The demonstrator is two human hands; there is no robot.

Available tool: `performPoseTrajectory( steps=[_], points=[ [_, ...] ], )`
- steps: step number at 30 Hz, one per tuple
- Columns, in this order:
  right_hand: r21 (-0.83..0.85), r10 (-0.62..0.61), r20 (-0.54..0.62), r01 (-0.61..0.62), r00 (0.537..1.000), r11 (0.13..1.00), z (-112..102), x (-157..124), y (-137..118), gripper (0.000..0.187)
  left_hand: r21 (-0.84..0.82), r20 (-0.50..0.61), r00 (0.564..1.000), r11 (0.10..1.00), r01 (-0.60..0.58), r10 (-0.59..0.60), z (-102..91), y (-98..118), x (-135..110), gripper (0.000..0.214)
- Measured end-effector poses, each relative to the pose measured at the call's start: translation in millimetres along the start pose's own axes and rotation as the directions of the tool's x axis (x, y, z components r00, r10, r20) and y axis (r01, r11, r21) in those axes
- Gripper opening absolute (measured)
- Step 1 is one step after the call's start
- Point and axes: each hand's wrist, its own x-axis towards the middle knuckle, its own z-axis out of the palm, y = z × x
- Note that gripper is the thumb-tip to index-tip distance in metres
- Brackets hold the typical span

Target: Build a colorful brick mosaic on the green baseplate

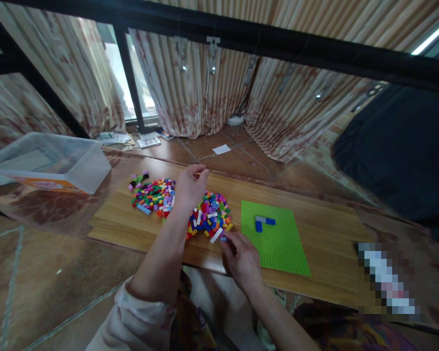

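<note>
My left hand (192, 189) hovers over a heap of small coloured toy bricks (215, 214), its fingers curled in toward the thumb. Whether a piece sits between those fingertips is hidden. At the near edge of the heap, my right hand (244, 258) pinches a small blue brick (223, 239) between thumb and fingers. A white brick (216, 236) lies just beside it. To the right of the heap is a green studded baseplate (281, 248). On it, one grey brick (260, 220) and two blue bricks (258, 226) form an angled shape.
The bricks and baseplate lie on a low wooden table (120, 224). A clear plastic bin (91, 165) with an orange label stands at the left. Papers (115, 139) rest on the tiled floor before striped curtains (204, 97). A pixelated object (387, 282) lies at the table's right end.
</note>
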Motion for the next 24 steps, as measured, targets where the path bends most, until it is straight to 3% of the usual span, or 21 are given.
performPoseTrajectory(
  steps=[10,18,24],
  points=[
    [0.031,-0.033,-0.077,0.036,0.996,0.999,3.7,18.8,-4.4,0.022,-0.157,-0.192,0.971,0.981,0.115,-0.144,-38.3,-22.4,17.1,0.029],
    [0.018,-0.088,-0.029,0.089,0.996,0.996,3.9,68.3,-15.4,0.023,-0.224,-0.267,0.949,0.969,0.108,-0.168,-52.2,-34.0,18.9,0.029],
    [0.070,-0.215,0.042,0.211,0.976,0.975,20.6,71.3,-36.1,0.022,-0.263,-0.287,0.933,0.955,0.140,-0.216,-57.2,-31.7,21.1,0.029]
  ],
)
